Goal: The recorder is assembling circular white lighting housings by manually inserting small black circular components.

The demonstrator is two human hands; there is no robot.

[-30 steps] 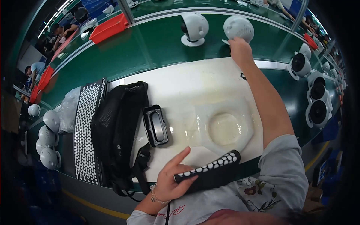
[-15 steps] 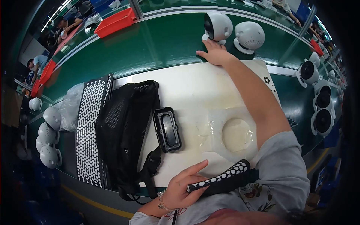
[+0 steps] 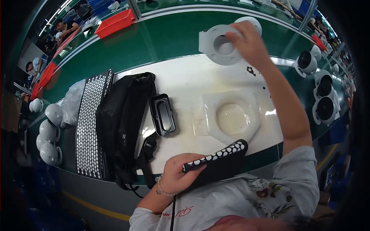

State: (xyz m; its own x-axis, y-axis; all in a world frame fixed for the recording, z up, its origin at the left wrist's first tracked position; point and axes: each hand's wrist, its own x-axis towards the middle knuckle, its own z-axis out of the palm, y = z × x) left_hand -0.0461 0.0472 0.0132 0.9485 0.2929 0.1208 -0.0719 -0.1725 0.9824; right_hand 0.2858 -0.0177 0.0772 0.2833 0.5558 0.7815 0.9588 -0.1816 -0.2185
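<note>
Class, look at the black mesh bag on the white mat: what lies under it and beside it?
The black mesh bag rests on the white mat, partly overlapping the perforated black-and-white panel. Whatever else sits beneath it is covered.

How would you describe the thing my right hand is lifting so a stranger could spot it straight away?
Start at the white work mat on the green bench and go to its far edge. There the right hand holds a white dome camera, tipped so its round flat base with a centre hole faces you. The other cameras sit at the bench's right edge with dark lenses showing.
</note>
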